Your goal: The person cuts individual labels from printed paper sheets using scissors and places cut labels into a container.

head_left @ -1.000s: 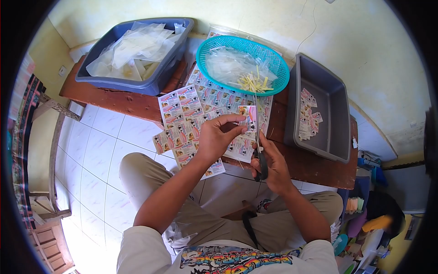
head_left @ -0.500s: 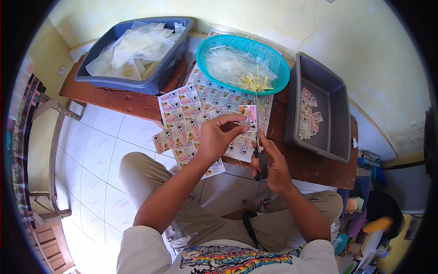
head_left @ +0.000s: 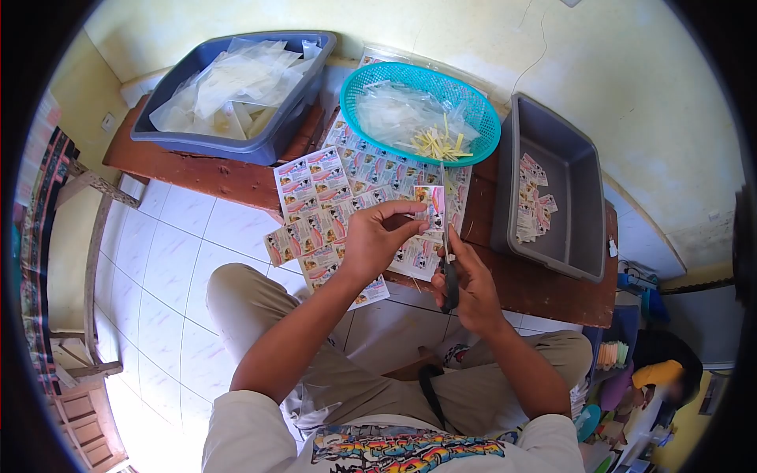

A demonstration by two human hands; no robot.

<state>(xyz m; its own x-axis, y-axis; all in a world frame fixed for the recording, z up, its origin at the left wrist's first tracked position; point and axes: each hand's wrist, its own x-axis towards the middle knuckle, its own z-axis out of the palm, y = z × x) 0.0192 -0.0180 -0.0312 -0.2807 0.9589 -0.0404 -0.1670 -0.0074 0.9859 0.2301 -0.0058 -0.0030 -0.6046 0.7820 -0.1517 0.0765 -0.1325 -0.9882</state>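
Observation:
Between thumb and fingers, my left hand (head_left: 380, 239) pinches a small printed label (head_left: 430, 202) by its left side. My right hand (head_left: 473, 288) is wrapped round the black handles of a pair of scissors (head_left: 450, 280). The scissor blades point away from me, along the label's right edge. Beneath both hands lie printed label sheets (head_left: 311, 183), several of them overlapping on the brown wooden bench (head_left: 552, 296).
A turquoise basket (head_left: 489, 126) holds clear plastic bags and thin yellow strips. On the left, a blue-grey tub (head_left: 296, 118) is full of translucent bags. At right a grey tub (head_left: 579, 197) contains cut labels. Another person (head_left: 662, 374) is at the lower right.
The scissor handles have come closer together in my right hand. The label has shifted very slightly. At the lower right the other person has moved a little.

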